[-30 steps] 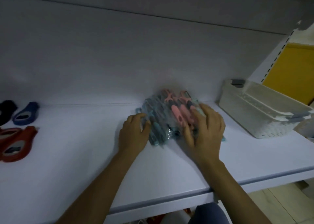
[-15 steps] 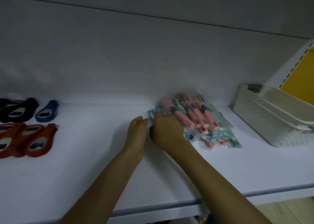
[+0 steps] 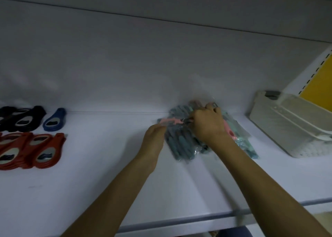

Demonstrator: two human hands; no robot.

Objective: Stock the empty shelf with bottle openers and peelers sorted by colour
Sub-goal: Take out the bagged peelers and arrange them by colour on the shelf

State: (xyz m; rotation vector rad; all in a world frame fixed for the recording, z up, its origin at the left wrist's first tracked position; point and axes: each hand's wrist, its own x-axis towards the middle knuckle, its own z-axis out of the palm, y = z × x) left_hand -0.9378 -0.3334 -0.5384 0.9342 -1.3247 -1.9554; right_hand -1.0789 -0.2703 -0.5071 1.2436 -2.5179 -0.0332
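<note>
A heap of plastic-wrapped peelers (image 3: 181,143), grey-blue, teal and pink, lies at the back middle of the white shelf (image 3: 107,183). My right hand (image 3: 209,123) is on top of the heap with fingers curled round a pink peeler (image 3: 170,121) that lies crosswise. My left hand (image 3: 155,134) rests against the heap's left edge, fingers bent at the wrappers. At the far left lie red bottle openers (image 3: 36,150), black bottle openers (image 3: 19,118) and one blue bottle opener (image 3: 54,120).
A white perforated basket (image 3: 287,125) stands at the right end of the shelf, beside a slotted upright and a yellow panel (image 3: 321,86). The shelf's back wall is close behind the heap. The front lip runs below my forearms.
My right hand moved from the heap's left edge up onto its top and took hold of a pink peeler, now lying crosswise. The grey-blue peelers have shifted left. My left hand stays at the edge.
</note>
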